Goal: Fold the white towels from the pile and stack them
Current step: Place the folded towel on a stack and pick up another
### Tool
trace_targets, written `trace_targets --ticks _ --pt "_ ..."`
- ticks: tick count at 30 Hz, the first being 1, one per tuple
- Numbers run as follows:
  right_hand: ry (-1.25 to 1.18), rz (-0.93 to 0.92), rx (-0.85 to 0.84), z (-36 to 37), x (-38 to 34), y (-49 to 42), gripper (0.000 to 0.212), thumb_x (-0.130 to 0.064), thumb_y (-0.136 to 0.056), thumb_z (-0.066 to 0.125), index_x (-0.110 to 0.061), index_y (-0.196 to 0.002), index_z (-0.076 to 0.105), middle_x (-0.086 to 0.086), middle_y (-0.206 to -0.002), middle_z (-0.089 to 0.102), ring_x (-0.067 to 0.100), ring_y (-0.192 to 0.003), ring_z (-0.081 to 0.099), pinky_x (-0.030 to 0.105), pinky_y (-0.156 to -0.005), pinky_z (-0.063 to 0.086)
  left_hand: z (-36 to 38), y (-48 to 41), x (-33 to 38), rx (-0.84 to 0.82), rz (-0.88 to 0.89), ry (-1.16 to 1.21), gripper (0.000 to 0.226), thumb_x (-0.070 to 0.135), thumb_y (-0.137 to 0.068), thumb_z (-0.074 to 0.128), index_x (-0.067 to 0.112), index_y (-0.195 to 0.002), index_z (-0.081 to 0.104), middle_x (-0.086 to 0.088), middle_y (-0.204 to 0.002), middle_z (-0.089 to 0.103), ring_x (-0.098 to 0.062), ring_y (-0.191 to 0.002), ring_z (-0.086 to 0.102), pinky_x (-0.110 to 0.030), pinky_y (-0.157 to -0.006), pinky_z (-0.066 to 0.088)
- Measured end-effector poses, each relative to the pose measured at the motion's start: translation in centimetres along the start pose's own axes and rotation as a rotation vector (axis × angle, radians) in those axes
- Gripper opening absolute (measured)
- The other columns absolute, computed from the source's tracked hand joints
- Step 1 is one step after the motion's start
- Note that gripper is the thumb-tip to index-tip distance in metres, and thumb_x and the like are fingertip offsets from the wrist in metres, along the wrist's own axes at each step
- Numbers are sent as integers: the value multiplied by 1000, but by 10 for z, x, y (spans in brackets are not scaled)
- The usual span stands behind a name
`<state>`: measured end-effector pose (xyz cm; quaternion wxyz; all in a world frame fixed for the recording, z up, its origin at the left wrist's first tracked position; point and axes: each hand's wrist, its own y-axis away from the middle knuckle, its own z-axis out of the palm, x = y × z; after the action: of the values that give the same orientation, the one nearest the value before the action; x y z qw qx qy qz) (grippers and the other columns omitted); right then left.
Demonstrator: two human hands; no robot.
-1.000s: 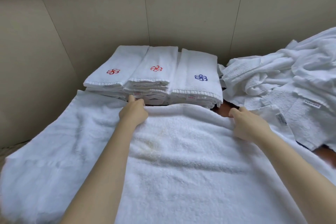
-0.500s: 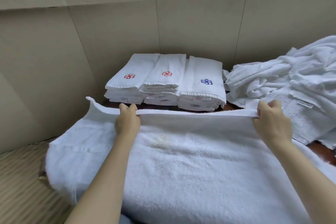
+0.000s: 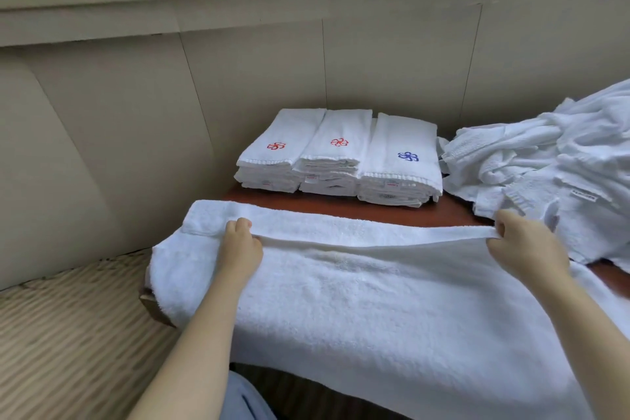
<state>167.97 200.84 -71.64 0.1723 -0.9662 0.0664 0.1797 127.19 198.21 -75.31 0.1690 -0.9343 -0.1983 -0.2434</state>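
Holding now: I see left hand (image 3: 240,249) and right hand (image 3: 525,242), fingers (image 3: 243,225) clamped on the far edge of the towel (image 3: 375,300).
Folded stacks (image 3: 337,157): far worktop (image 3: 341,206).
Pile (image 3: 562,160): right.

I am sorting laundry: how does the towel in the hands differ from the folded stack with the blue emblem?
The held towel lies spread wide; the blue-emblem stack is folded narrow. The held towel shows no emblem; the stack a blue one. Left hand and right hand grip the held towel; no hand touches the stack. Both are white.
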Motion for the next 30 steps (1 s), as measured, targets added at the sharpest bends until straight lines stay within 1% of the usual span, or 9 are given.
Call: trace_targets --ticks 2,4,10,16,19,22,24,27,30 --pt "11 5 -39 -1 4 3 23 -8 -79 55 -15 -67 37 1 -62 44 29 -71 44 31 -51 25 -1 0 -2 -24 -87 -52 40 14 -95 45 9 -135 41 -11 -142 33 -32 -110 52 -43 -97 40" --pt "47 0 -81 -2 6 6 23 -12 -81 57 -14 -67 39 -1 -62 44 27 -69 43 32 -53 26 -5 -1 -4 -37 -183 -145 44 21 -95 43 17 -138 38 -7 -143 32 -30 -121 46 -53 -106 25" --pt "130 -44 -274 -5 12 12 28 -19 -83 59 -14 -65 38 0 -66 47 14 -57 41 30 -49 25 -15 -3 -16 -18 -317 -184 54 21 -96 38 42 -145 30 -8 -149 19 -31 -126 39 -64 -110 9" --pt "302 -109 -273 -4 14 27 27 -29 -92 44 -17 -70 34 -6 -77 38 14 -66 46 28 -53 31 -13 -3 -24 26 -161 -181 44 17 -97 36 33 -136 49 -7 -154 13 -29 -115 51 -47 -107 28" --pt "333 -24 -195 -4 6 37 28 -24 -94 39 -18 -69 29 -4 -72 37 23 -68 48 28 -55 35 -11 -4 -25 15 -59 -115 43 20 -95 41 27 -136 50 -6 -154 16 -33 -105 56 -42 -93 46" --pt "452 12 -183 -5 -2 48 17 -12 -91 43 -18 -80 32 -5 -67 36 24 -68 49 25 -51 34 -10 -3 -20 21 -16 -138 45 24 -92 45 29 -137 48 -5 -151 21 -30 -119 48 -40 -93 46" --pt "525 2 -215 -4 -7 57 19 -5 -86 46 -19 -88 33 -6 -69 36 22 -72 55 23 -48 34 -10 -1 -16 32 36 -151 42 23 -93 45 28 -134 52 -3 -147 26 -28 -114 50 -38 -88 48" --pt "616 -89 -135 0 -13 68 17 -5 -84 47 -20 -90 41 -3 -78 34 22 -86 58 26 -45 28 -9 0 -12 54 114 -152 31 19 -96 44 21 -122 62 -2 -148 30 -26 -93 59 -34 -71 48" --pt "469 -338 51 7 -16 73 23 12 -57 67 -4 -71 58 13 -69 50 33 -64 53 32 -48 31 -7 -2 -10 59 132 -96 28 11 -99 38 8 -117 60 -9 -149 29 -32 -97 58 -38 -77 49"
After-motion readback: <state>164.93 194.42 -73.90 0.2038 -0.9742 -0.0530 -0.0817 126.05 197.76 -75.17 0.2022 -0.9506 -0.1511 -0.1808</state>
